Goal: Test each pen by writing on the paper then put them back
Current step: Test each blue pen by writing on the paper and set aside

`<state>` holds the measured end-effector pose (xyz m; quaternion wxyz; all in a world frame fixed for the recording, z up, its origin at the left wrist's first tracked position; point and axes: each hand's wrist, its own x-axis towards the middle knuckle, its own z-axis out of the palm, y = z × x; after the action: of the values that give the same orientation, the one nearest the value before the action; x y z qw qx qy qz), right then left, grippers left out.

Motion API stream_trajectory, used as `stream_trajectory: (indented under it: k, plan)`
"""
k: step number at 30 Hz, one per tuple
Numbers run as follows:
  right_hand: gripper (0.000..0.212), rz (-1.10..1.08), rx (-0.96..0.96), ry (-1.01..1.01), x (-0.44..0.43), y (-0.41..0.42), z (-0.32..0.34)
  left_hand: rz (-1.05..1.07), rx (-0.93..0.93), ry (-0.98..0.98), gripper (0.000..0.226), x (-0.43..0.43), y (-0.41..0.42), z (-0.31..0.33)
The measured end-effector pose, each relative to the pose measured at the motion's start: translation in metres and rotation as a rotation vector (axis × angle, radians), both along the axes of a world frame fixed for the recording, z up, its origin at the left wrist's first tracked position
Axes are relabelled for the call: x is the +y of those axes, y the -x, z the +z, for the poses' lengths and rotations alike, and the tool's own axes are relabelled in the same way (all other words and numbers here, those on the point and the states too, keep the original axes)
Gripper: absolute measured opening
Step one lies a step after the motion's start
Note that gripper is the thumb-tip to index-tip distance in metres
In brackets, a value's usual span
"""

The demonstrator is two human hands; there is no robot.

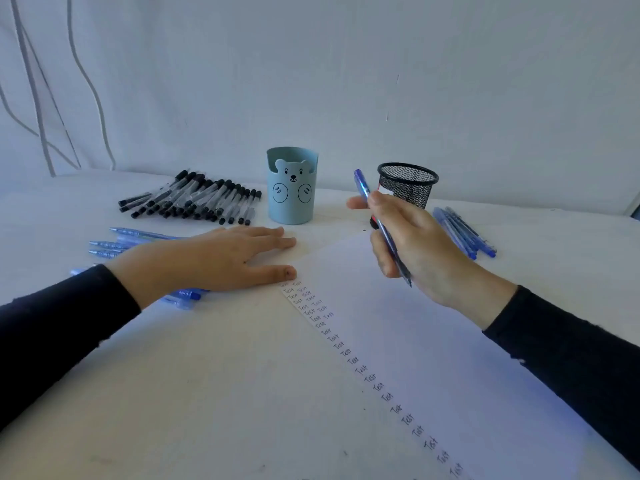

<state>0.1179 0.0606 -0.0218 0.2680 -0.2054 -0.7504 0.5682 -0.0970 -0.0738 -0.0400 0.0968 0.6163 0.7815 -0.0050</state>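
My right hand [412,244] grips a blue pen [363,188], its tip pointing down a little above the white paper [433,341]. A column of handwritten "Test" words runs along the paper's left edge. My left hand [214,258] lies flat on the table with straight fingers, its thumb touching the paper's top-left corner. Under and behind that hand lie several blue pens [138,237]. More blue pens [460,230] lie to the right of the black mesh pen cup [408,185].
A light blue pen cup with a bear face [292,185] stands at the back centre. A row of black capped pens [194,199] lies to its left. A white wall rises behind the table, with cables hanging at the far left.
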Motion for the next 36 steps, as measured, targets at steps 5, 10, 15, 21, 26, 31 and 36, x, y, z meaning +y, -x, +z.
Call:
stream_trajectory:
  k: [5, 10, 15, 21, 26, 31, 36]
  plan:
    - [0.020, 0.085, 0.192, 0.508, 0.019, -0.006, 0.015, 0.000, -0.014, -0.012, 0.090, -0.001, 0.003, -0.002]
    - [0.021, 0.104, 0.231, 0.573, 0.025, -0.008, 0.015, -0.002, -0.012, -0.023, 0.099, 0.000, 0.004, -0.003]
    - [0.018, 0.113, 0.281, 0.571, 0.033, -0.009, 0.019, -0.001, -0.009, -0.024, 0.103, 0.001, 0.008, -0.005]
    - [0.012, -0.426, 0.397, -0.103, 0.076, -0.039, 0.042, -0.001, -0.002, -0.025, 0.104, 0.003, 0.012, -0.008]
    - [0.014, -0.565, 0.031, -0.648, 0.114, -0.062, 0.017, -0.005, -0.009, -0.025, 0.098, 0.004, 0.011, -0.008]
    - [0.011, -0.371, -0.298, -0.987, 0.135, -0.057, -0.022, -0.003, -0.020, -0.026, 0.095, 0.003, 0.012, -0.009]
    - [0.030, -0.485, -0.512, -1.077, 0.132, -0.050, -0.031, -0.010, -0.032, -0.035, 0.093, 0.004, 0.014, -0.010]
